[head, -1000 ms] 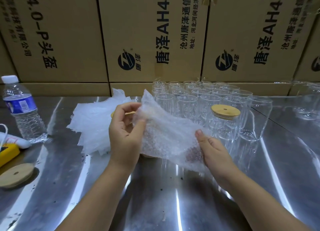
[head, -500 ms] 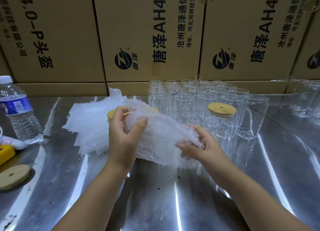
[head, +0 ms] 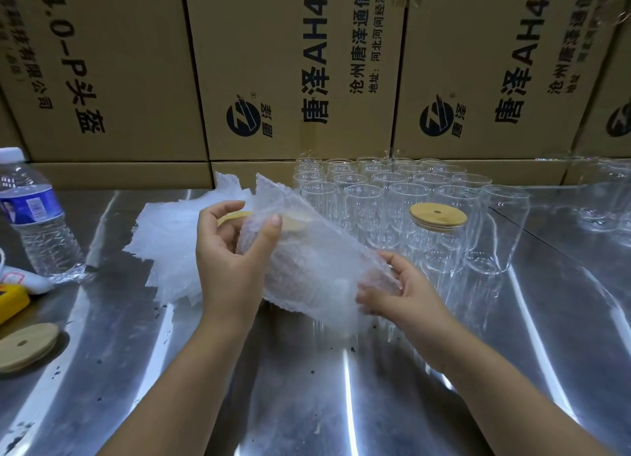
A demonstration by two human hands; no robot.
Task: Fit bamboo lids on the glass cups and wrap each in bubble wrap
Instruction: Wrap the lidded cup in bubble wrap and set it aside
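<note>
on my screen the left hand (head: 228, 261) grips the upper end of a wrapped cup (head: 307, 267), fingers curled round behind it and the thumb pressed flat onto the bubble wrap (head: 273, 196) in front. the right hand (head: 406, 291) takes the lower end, its fingers curled in and pinching the loose edge of the sheet at the cup's base. the cup lies tilted between the two hands, lid end up toward the left hand and base down toward the right, held over the steel table (head: 307, 387). i can make out its bamboo lid (head: 295, 224) through the wrap, just past the left thumb.

just behind the left hand lies a stack of bubble wrap sheets (head: 164, 247). beyond the right hand stands a cluster of bare glass cups (head: 362, 196), upright and close together, with one lidded cup (head: 438, 216) at its near edge. well out to the left of the left hand i see a loose bamboo lid (head: 24, 346) flat on the table, a yellow object (head: 10, 302) cut off by the frame, and a water bottle (head: 34, 216) standing upright. cardboard boxes (head: 290, 62) wall off the far side.
</note>
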